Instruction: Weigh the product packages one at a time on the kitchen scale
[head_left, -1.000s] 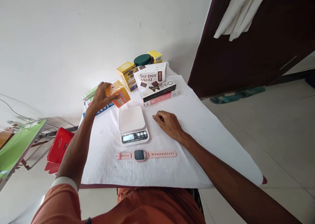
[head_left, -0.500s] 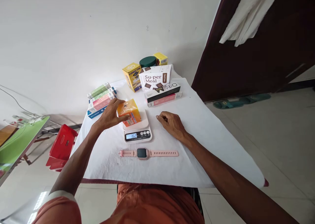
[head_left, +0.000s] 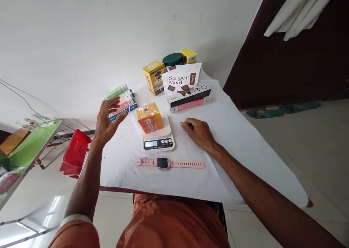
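Left hand (head_left: 105,122) withdrawn, film-wrapped orange carton (head_left: 149,119) on smooth white scale (head_left: 159,144)

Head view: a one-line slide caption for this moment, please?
Orange box on a scale, left hand open and apart, right hand curled on the cloth, watch in front.

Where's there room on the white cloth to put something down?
Bare cloth lies between the right hand and the right edge, and left of the pink watch. It's crowded at the back with boxes, near the left hand with thin boxes, and on the scale, where an orange box sits.
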Motion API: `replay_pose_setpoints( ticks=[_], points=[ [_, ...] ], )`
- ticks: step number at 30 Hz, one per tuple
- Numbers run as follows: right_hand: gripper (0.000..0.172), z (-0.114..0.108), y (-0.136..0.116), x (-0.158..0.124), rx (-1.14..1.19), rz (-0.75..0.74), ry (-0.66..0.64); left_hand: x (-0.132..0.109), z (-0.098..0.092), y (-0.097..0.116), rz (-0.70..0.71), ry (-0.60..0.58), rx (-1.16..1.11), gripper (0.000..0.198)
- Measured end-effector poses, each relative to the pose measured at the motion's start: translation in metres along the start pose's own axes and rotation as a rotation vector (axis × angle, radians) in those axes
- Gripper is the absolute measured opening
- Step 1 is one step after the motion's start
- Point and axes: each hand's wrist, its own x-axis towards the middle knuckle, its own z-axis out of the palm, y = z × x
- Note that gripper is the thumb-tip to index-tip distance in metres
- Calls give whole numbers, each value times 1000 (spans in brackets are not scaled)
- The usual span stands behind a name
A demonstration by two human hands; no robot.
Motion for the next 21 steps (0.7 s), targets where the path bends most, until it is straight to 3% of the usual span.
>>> replay_pose_setpoints(
  ticks=[5, 10, 14, 18, 21],
  points=[
    [34, 1, -1, -1, 0, 9, 7, 4, 2, 5, 45, -21, 26, 53],
    [36, 0, -1, -2, 7, 4, -4, 7, 35, 4, 123, -232, 86, 69],
    [39, -1, -1, -2, 14, -4, 0, 11, 62, 0, 105, -379, 189, 76],
    [40, -1, 0, -2, 17, -5, -7, 11, 69, -7, 65, -331, 119, 63],
    [40, -2, -1, -2, 25, 5, -9, 5, 52, -18, 2, -218, 75, 62]
  ],
)
